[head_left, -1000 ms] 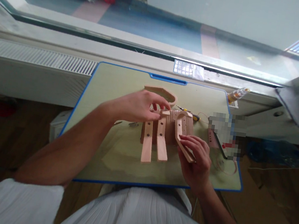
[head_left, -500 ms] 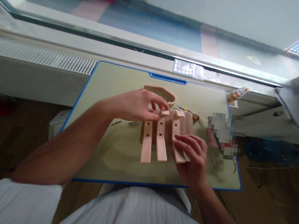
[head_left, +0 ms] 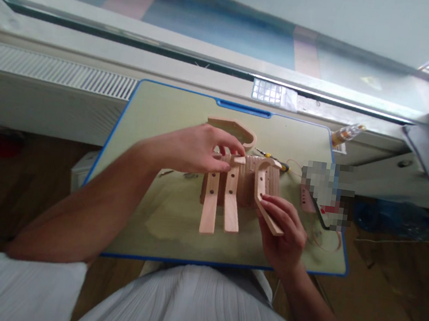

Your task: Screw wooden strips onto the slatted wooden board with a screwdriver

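On the table lies a ribbed wooden board (head_left: 248, 186) with wooden hooks across it. The left wooden hook (head_left: 209, 207) and the middle wooden hook (head_left: 231, 205) lie side by side, each with two dark holes. My left hand (head_left: 204, 148) reaches over the board's far edge, thumb and fingers closed around the curled end of the middle hook. My right hand (head_left: 284, 227) grips the lower arm of the right wooden hook (head_left: 261, 180), which is turned askew on the board, its curl pointing right. Another wooden hook (head_left: 235, 124) lies behind the board.
A yellow-and-black screwdriver (head_left: 273, 159) lies behind the board. Small metal pieces (head_left: 191, 175) rest to the left. A blurred-out object (head_left: 319, 187) and a loop of thin cord (head_left: 325, 246) are at the right. A bottle (head_left: 346, 134) stands past the blue-edged table's (head_left: 147, 99) right corner.
My right hand has moved right with the right hook, turning it out of line with the others. My left hand has stayed nearly in place.
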The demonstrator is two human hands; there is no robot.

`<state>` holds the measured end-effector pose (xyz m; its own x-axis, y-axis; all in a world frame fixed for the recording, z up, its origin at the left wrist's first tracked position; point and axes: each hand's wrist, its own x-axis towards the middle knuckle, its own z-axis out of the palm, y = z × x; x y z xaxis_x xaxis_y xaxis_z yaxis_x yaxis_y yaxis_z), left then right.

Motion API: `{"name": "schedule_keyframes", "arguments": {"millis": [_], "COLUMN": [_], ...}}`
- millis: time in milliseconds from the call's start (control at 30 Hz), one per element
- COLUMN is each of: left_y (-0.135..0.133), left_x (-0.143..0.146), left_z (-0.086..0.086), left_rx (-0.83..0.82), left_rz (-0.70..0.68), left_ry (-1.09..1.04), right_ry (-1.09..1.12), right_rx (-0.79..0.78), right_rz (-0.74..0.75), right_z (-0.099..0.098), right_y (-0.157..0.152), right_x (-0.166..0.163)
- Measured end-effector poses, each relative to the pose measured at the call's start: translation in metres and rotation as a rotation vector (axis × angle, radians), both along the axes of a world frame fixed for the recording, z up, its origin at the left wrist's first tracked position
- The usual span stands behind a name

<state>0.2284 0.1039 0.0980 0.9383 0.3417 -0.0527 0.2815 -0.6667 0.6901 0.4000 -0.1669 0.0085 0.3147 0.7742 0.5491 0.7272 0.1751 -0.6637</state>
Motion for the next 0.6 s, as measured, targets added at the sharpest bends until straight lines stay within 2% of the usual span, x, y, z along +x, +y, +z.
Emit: {"name": "schedule_keyframes", "arguments": {"millis": [167, 367, 600], "left_y": [-0.001, -0.002, 0.011], "left_x": [0.001, -0.002, -0.04], "left_z": [0.001, 0.005, 0.017], "left_rx": [0.011, 0.013, 0.083], "left_rz": [-0.009, 0.01, 0.167], "left_ry": [-0.003, 0.015, 0.026], "right_ry": [-0.132, -0.172, -0.212], "right_rx": [-0.06, -0.1, -0.062], "right_rz": [0.044, 0.043, -0.005], "right_z": [-0.003, -0.003, -0.003], "right_y": [-0.001, -0.002, 0.002], "right_x": [0.002, 0.001, 0.0]}}
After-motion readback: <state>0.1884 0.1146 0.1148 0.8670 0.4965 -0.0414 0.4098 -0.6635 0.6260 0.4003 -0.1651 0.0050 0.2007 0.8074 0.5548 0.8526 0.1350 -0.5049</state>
